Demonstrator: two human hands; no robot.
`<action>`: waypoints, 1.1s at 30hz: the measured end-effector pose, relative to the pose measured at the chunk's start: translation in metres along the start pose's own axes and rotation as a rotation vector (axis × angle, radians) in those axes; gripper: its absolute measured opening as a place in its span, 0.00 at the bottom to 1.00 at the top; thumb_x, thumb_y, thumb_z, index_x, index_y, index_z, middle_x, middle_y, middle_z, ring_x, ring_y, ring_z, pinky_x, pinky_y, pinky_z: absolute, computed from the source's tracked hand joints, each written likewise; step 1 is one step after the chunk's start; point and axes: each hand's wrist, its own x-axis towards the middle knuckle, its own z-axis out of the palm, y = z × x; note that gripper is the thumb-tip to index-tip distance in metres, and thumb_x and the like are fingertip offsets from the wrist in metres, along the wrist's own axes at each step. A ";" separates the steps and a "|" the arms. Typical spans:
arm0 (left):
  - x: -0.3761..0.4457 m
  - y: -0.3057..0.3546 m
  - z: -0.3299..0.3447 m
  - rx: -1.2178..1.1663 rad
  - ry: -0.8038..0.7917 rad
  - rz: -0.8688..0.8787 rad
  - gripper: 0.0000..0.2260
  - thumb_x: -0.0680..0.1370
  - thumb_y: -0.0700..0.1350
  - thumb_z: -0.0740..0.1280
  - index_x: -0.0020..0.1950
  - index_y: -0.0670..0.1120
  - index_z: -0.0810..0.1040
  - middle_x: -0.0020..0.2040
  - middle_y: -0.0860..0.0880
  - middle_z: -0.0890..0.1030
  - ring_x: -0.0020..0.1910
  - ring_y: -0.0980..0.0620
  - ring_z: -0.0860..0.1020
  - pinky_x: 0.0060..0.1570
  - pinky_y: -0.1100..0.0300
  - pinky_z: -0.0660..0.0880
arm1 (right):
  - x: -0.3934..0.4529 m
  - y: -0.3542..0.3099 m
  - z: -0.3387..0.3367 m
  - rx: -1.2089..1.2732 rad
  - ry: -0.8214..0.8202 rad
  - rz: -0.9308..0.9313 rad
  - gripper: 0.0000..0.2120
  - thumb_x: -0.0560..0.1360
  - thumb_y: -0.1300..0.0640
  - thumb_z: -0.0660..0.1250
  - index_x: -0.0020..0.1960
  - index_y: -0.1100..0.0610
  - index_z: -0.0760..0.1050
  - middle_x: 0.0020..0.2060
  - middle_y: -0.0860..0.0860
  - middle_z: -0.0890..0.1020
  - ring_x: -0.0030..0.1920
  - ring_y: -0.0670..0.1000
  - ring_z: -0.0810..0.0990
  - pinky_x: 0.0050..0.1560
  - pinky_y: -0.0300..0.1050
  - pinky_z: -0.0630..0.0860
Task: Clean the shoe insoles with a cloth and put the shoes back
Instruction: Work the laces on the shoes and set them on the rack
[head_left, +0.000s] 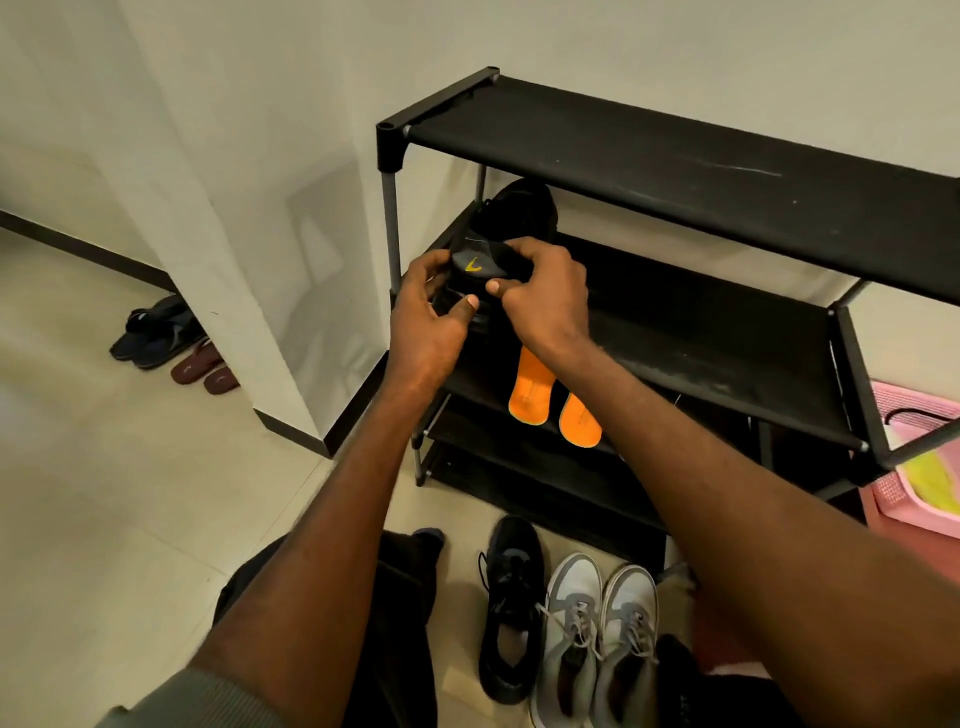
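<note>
Fingers of the left hand and right hand pinch a dark insole at a black shoe on the rack. Two orange insoles lie one shelf lower; a pink basket holds something yellow.

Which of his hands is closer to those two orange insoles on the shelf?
Right. The right hand is up at the black shoe, with its wrist just above the orange insoles. The left hand grips the same shoe, further to the left.
</note>
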 end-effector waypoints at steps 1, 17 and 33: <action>0.001 -0.002 -0.001 0.004 -0.012 0.005 0.25 0.78 0.36 0.71 0.72 0.50 0.71 0.69 0.54 0.76 0.71 0.58 0.73 0.66 0.60 0.76 | 0.002 0.000 0.000 -0.014 -0.008 -0.006 0.20 0.76 0.61 0.75 0.67 0.53 0.81 0.58 0.50 0.85 0.63 0.51 0.81 0.65 0.51 0.80; -0.106 -0.055 0.079 0.519 -0.348 0.024 0.07 0.76 0.42 0.65 0.52 0.51 0.80 0.44 0.52 0.83 0.43 0.51 0.81 0.47 0.49 0.79 | -0.181 0.138 -0.063 0.015 0.046 0.163 0.17 0.78 0.69 0.64 0.63 0.55 0.80 0.51 0.46 0.84 0.51 0.44 0.82 0.54 0.43 0.80; -0.280 -0.298 0.096 1.008 -0.699 -0.803 0.34 0.77 0.56 0.70 0.76 0.44 0.59 0.63 0.39 0.77 0.60 0.36 0.79 0.54 0.44 0.77 | -0.323 0.335 0.060 -0.007 -0.776 0.915 0.30 0.71 0.62 0.65 0.73 0.52 0.73 0.68 0.58 0.78 0.67 0.61 0.77 0.68 0.55 0.75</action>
